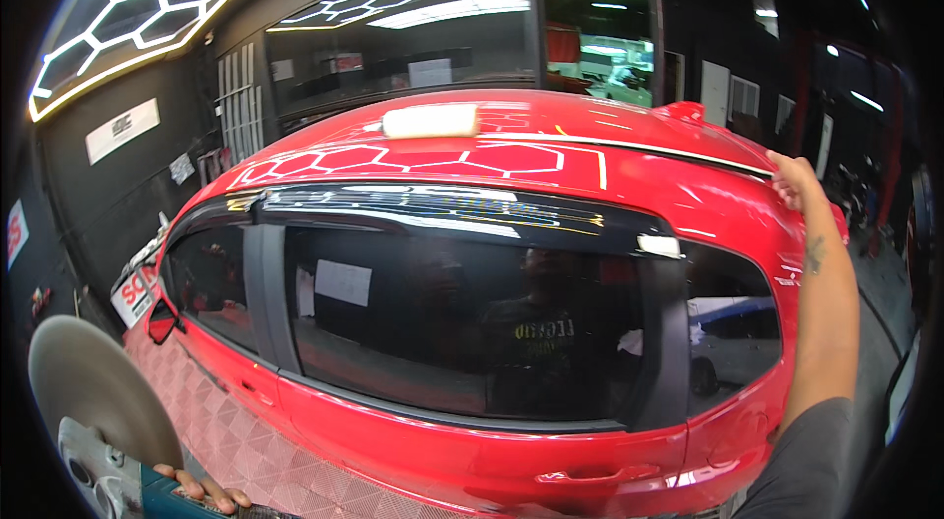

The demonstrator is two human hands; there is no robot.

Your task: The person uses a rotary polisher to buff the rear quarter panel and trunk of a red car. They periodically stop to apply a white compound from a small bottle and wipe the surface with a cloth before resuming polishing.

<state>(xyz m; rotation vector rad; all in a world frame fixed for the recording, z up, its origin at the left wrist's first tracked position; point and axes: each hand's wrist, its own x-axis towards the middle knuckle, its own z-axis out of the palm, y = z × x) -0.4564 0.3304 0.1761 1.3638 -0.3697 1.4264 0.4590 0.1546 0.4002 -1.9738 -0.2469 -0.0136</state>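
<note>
At the lower left, my left hand (204, 491) is closed round the teal body of a power polisher (152, 490). The polisher has a metal head and a large, round, grey-brown disc (103, 396), which stands upright and looks smeared. My right arm reaches along the rear of a red car (393, 445). At the rear end of the roof's dark side channel (678, 153), my right hand (798, 183) has its fingers curled together; what they pinch, if anything, is hidden. A white cylindrical thing (430, 121), perhaps a bottle, lies on the roof, apart from both hands.
Dark tinted side windows (462, 322) face me, with a black visor strip (433, 214) above them. A red fin antenna (678, 112) rises from the rear roof. The door mirror (163, 318) juts out at left. Reddish floor tiles (236, 421) lie alongside the car.
</note>
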